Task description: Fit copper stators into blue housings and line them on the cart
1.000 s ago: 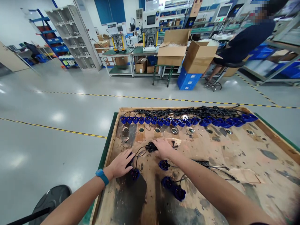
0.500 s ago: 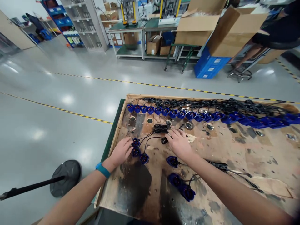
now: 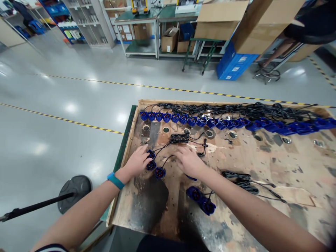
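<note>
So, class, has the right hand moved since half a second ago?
Yes: the right hand moved left and lower in view, judged against the third hole from left.

Wooden tabletop [image 3: 249, 152] with corded blue connectors [image 3: 160, 172]

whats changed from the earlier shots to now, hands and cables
The black cable bundle and the blue connectors by the left hand have shifted forward, toward the back row of connectors. The right hand has come off the bundle and drawn back to its near side. The left hand stays at the connectors; the back row and the nearer pair of connectors look unmoved.
</note>
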{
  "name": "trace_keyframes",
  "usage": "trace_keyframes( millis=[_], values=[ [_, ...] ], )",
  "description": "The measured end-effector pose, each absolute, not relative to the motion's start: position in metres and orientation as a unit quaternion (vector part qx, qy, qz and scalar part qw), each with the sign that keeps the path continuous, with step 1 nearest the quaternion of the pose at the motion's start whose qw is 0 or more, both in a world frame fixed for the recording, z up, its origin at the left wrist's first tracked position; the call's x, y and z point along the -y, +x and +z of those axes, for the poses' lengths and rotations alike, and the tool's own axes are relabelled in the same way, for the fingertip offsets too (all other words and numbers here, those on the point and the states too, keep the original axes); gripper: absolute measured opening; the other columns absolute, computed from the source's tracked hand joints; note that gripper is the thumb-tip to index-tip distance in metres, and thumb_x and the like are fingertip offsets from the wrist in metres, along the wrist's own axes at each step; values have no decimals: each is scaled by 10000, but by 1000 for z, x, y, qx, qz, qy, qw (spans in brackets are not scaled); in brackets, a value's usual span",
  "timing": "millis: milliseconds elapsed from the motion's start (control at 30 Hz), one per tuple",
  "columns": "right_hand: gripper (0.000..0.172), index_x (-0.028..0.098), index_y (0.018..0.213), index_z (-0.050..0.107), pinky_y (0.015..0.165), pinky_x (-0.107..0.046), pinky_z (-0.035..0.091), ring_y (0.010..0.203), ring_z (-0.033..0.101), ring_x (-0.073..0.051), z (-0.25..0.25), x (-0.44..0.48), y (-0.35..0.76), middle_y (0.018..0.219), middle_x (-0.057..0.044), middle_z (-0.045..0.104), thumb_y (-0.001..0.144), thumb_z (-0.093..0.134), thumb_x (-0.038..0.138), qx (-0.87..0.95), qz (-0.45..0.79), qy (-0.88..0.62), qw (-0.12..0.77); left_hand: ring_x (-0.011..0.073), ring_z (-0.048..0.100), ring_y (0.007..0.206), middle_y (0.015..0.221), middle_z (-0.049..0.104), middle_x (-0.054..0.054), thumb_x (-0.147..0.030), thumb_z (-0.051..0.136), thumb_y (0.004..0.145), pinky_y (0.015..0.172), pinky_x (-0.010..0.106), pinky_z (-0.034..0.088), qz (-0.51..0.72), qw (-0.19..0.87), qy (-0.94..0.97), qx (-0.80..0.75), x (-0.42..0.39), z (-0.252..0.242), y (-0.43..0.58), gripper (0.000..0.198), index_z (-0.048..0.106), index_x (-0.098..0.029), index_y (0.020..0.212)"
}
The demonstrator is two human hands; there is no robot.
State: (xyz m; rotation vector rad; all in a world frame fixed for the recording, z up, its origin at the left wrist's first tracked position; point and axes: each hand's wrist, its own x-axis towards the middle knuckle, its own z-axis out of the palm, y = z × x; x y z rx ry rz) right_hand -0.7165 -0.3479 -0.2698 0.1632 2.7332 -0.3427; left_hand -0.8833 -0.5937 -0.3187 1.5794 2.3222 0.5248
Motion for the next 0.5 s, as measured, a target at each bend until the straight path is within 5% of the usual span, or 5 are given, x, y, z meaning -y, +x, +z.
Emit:
trace_keyframes(
  millis=[100,200,333,500],
  values=[
    [463,173,1300,594,1067,-514,331,1290,454,-366,-279,352,-718,1494,-203,445,890,669,374,-978,-120,50,162,433,196,1536,1668,211,228,-663,719,797,1226,620,255,169,157,629,-742,589,-301,-889,822,553,-150,1417],
    [714,187,1454,478,1098,-557,312,1434,307,-402,-296,336,-722,1628,-218,263,873,679,550,-983,-111,82,123,489,123,1539,1681,206,188,-710,867,555,1200,726,132,147,187,715,-658,583,-301,-889,1159,408,-306,1540],
    [686,216,1563,341,1081,-541,334,1446,308,-371,-317,300,-735,1616,-198,317,975,528,516,-978,-108,136,113,495,175,1526,1664,245,202,-668,860,613,1154,744,219,119,206,722,-650,578,-323,-879,1125,342,-365,1564],
    [467,200,1407,549,1043,-473,354,1218,523,-323,-324,286,-760,1272,-171,635,965,576,349,-976,-90,116,161,479,247,1502,1584,386,222,-693,804,664,1161,641,311,81,175,660,-726,583,-344,-867,1005,451,-252,1496]
  ],
)
